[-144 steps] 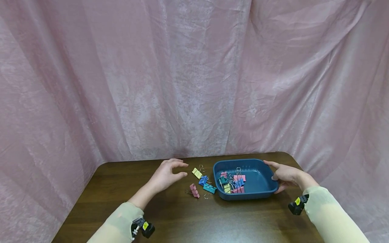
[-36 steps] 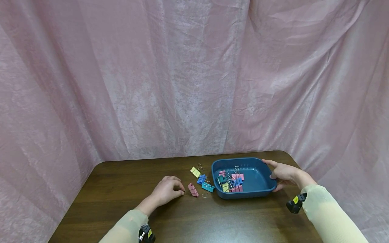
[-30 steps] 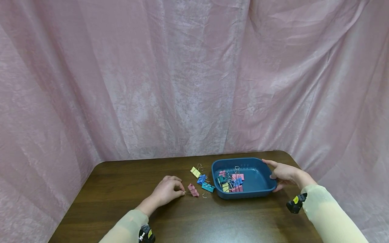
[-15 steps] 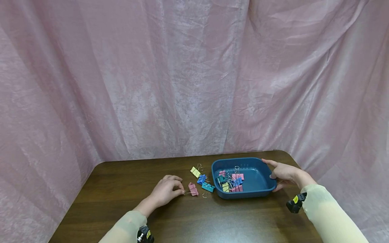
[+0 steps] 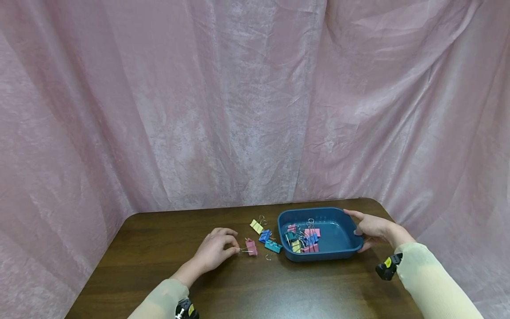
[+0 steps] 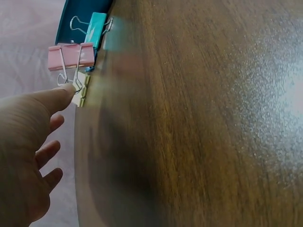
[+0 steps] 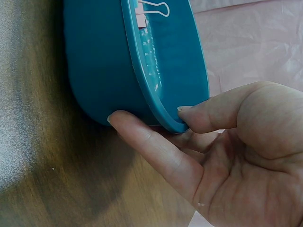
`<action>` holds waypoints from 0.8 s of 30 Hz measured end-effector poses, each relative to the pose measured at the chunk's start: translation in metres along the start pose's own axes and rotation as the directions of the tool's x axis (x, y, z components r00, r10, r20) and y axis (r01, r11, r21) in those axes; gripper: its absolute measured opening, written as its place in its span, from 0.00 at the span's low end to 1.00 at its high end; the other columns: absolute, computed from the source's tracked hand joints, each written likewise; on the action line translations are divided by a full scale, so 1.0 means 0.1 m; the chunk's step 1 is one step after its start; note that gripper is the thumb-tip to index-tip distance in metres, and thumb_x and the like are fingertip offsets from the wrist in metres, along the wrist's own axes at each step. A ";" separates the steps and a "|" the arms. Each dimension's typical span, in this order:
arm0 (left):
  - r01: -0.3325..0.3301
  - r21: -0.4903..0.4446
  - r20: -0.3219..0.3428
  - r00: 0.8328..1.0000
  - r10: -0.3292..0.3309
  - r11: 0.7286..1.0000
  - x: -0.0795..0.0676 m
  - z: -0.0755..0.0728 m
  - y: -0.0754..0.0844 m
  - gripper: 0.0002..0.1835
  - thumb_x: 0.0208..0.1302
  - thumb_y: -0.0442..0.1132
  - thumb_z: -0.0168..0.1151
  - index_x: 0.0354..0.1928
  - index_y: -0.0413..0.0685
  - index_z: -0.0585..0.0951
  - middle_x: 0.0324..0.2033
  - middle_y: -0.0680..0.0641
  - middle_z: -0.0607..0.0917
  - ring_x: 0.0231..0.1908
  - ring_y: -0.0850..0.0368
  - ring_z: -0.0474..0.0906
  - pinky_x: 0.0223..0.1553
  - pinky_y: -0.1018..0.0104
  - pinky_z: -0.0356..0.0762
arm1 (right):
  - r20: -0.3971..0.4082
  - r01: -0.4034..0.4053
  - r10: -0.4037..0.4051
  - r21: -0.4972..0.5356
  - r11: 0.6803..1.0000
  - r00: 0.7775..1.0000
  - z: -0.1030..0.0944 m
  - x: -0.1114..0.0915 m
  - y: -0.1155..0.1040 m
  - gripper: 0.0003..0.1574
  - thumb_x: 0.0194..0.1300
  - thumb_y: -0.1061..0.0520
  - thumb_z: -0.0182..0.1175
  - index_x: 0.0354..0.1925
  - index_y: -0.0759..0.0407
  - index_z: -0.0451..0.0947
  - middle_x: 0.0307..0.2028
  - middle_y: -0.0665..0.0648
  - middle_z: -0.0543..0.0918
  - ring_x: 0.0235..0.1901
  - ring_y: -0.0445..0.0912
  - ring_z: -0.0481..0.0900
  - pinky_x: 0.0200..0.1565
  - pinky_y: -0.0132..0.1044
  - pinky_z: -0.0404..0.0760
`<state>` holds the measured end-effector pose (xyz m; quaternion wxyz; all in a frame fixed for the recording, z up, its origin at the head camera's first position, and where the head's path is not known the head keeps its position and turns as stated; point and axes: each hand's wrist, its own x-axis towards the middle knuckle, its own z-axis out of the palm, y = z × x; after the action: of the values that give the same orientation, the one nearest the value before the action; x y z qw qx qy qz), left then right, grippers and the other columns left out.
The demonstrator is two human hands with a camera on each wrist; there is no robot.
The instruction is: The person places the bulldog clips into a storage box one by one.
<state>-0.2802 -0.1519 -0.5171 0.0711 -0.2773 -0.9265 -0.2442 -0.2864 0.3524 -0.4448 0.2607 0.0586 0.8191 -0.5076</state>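
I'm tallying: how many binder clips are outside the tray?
4: pink clip in the left hand; yellow clip, blue clip, teal clip on the table, left of the tray.

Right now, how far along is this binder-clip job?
Looks done: several mixed-colour metal binder clips lie in the blue rectangular plastic tray.
In hand: the left hand pinches the pink metal binder clip at its wire end; the right hand grips the tray.
Apparently left: yellow metal clip, blue metal clip and teal metal clip, outside the tray.

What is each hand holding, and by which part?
Left hand: a pink binder clip, by its wire-handle end. Right hand: the blue tray, by its right-end rim and outer wall.
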 end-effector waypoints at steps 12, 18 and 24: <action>0.007 -0.045 -0.062 0.998 -0.010 0.999 0.01 -0.06 0.03 0.07 0.64 0.42 0.73 0.30 0.65 0.85 0.57 0.51 0.82 0.62 0.44 0.72 0.63 0.40 0.65 | 0.003 0.002 -0.002 0.011 1.000 1.000 0.01 -0.01 -0.01 0.52 0.69 0.75 0.46 0.82 0.53 0.39 0.71 0.86 0.38 0.47 0.67 0.81 0.39 0.55 0.87; 0.016 -0.072 -0.073 0.997 -0.021 0.997 0.01 -0.10 0.03 0.06 0.64 0.44 0.73 0.31 0.66 0.86 0.58 0.52 0.82 0.63 0.45 0.71 0.64 0.40 0.63 | 0.003 0.004 -0.004 0.004 1.000 1.000 0.00 0.00 0.00 0.52 0.69 0.75 0.47 0.82 0.52 0.39 0.71 0.85 0.37 0.46 0.66 0.82 0.39 0.54 0.87; 0.010 -0.077 -0.085 0.996 -0.017 0.997 0.02 -0.16 0.02 0.05 0.65 0.46 0.72 0.33 0.68 0.86 0.59 0.53 0.81 0.64 0.45 0.70 0.65 0.41 0.63 | 0.005 0.004 -0.004 0.010 1.000 1.000 0.00 0.00 0.00 0.53 0.68 0.75 0.47 0.82 0.53 0.39 0.71 0.85 0.37 0.47 0.67 0.81 0.39 0.55 0.87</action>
<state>-0.2804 -0.1573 -0.5014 0.0986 -0.2627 -0.9144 -0.2917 -0.2862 0.3526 -0.4447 0.2615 0.0568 0.8159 -0.5125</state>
